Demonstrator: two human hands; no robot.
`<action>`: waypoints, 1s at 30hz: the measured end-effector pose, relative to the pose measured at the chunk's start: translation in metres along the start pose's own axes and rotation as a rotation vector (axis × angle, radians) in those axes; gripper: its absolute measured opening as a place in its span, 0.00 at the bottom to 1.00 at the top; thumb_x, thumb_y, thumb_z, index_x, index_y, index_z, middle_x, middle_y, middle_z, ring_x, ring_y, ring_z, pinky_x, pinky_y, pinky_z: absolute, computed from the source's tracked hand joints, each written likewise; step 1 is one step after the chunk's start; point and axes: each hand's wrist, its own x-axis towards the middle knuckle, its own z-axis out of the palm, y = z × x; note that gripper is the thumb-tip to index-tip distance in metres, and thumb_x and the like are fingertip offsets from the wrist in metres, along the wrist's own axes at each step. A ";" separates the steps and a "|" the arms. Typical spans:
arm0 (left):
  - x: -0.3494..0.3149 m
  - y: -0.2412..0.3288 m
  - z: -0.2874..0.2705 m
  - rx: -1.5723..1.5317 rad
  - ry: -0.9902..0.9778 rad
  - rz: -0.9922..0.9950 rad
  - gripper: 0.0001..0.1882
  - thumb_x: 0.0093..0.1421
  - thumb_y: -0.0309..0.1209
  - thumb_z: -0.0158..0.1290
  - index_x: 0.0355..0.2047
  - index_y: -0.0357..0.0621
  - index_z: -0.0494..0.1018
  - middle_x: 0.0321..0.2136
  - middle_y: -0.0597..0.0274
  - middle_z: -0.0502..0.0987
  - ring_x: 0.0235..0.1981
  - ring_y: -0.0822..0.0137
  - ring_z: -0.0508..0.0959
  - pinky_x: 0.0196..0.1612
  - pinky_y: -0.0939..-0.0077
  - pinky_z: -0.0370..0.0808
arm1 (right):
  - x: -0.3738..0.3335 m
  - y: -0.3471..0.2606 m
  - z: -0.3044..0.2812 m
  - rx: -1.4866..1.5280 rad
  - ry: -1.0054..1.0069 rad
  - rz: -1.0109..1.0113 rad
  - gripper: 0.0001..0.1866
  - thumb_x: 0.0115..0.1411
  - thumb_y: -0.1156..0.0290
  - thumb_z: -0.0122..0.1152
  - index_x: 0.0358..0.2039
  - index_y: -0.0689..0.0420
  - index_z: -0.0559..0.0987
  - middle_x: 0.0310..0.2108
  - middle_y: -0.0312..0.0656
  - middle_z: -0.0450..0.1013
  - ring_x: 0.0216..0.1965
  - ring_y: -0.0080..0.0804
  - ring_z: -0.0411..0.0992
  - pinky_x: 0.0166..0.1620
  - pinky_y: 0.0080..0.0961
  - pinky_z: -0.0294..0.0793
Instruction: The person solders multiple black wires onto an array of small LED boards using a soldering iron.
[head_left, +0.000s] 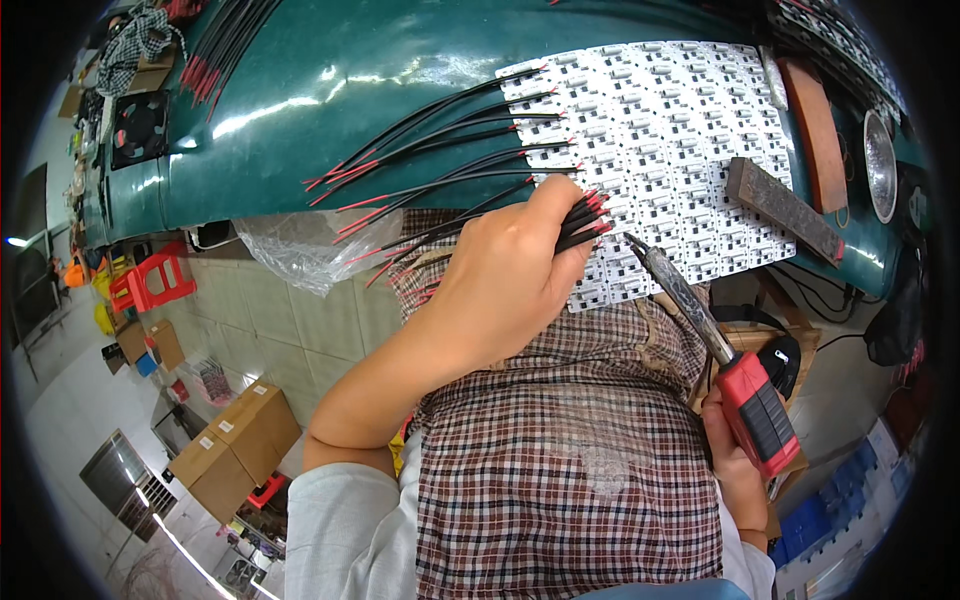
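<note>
Seen from my head camera: my left hand (505, 285) is closing firmly around a bundle of thin wires (580, 218), black-sheathed with short red tips, which are fanning out just past my fingers. The bundle is lying over the near edge of a sheet of small white circuit boards (680, 130), a flat, gridded panel of repeating rectangular units, each carrying tiny pale parts.

My right hand (735, 465) is wrapping around the red and black plastic handle of a soldering iron (715, 345). Its long, dull metal shaft is tapering to a narrow tip, and that tip is sitting at the panel's near edge, just beside the red wire ends.

More black wires (430, 140) with red ends are already lying attached along the panel's left edge, trailing across the glossy dark green table (330, 90), whose surface is reflecting overhead light. A rough, rectangular dark bar (785, 208) is resting on the panel's right part. A crumpled clear plastic bag (300, 245) is hanging at the table's near edge. My lap is showing a brown checked cloth (570, 460) with a woven texture.
</note>
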 end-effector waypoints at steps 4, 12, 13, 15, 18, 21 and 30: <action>0.000 0.004 -0.004 0.017 -0.080 -0.135 0.08 0.62 0.22 0.57 0.41 0.34 0.74 0.29 0.56 0.81 0.25 0.65 0.82 0.29 0.74 0.76 | -0.001 -0.001 -0.003 -0.003 -0.031 0.027 0.13 0.46 0.75 0.69 0.34 0.61 0.79 0.27 0.46 0.74 0.24 0.44 0.74 0.29 0.33 0.73; -0.005 0.026 -0.027 0.294 0.256 0.072 0.14 0.59 0.18 0.57 0.46 0.38 0.78 0.28 0.59 0.80 0.22 0.74 0.77 0.27 0.80 0.73 | -0.023 0.001 -0.002 -0.128 0.090 0.063 0.14 0.45 0.75 0.69 0.34 0.62 0.80 0.31 0.48 0.76 0.28 0.48 0.76 0.33 0.35 0.76; -0.009 0.027 -0.024 0.299 0.258 0.072 0.14 0.59 0.18 0.57 0.46 0.38 0.78 0.28 0.59 0.80 0.22 0.74 0.77 0.27 0.80 0.73 | -0.022 0.003 -0.002 -0.086 0.072 0.064 0.15 0.44 0.75 0.69 0.34 0.62 0.80 0.31 0.49 0.76 0.29 0.48 0.76 0.33 0.36 0.76; -0.018 0.030 -0.015 0.067 0.071 -0.063 0.12 0.60 0.18 0.56 0.44 0.39 0.77 0.26 0.62 0.80 0.21 0.75 0.76 0.27 0.81 0.72 | -0.019 0.006 -0.003 -0.040 0.054 0.061 0.15 0.43 0.76 0.69 0.35 0.62 0.80 0.31 0.49 0.76 0.29 0.48 0.76 0.33 0.36 0.76; -0.022 0.024 -0.003 0.051 -0.025 -0.119 0.06 0.59 0.23 0.60 0.37 0.40 0.75 0.24 0.62 0.81 0.20 0.70 0.78 0.26 0.77 0.72 | -0.014 -0.001 -0.008 -0.050 -0.025 0.013 0.15 0.42 0.76 0.69 0.34 0.62 0.80 0.29 0.48 0.75 0.27 0.47 0.76 0.32 0.34 0.75; -0.026 0.013 0.012 0.136 0.008 -0.046 0.09 0.57 0.28 0.64 0.31 0.42 0.73 0.22 0.60 0.80 0.20 0.64 0.79 0.25 0.72 0.72 | -0.017 -0.005 -0.007 0.149 -0.012 0.231 0.16 0.40 0.76 0.70 0.32 0.64 0.79 0.27 0.48 0.75 0.25 0.45 0.75 0.30 0.31 0.75; -0.025 0.006 0.025 0.270 0.145 0.076 0.11 0.55 0.31 0.65 0.26 0.44 0.72 0.18 0.61 0.75 0.17 0.60 0.76 0.21 0.68 0.68 | -0.005 0.001 0.000 0.006 -0.025 -0.016 0.15 0.40 0.77 0.72 0.30 0.64 0.78 0.24 0.48 0.74 0.22 0.44 0.75 0.28 0.29 0.74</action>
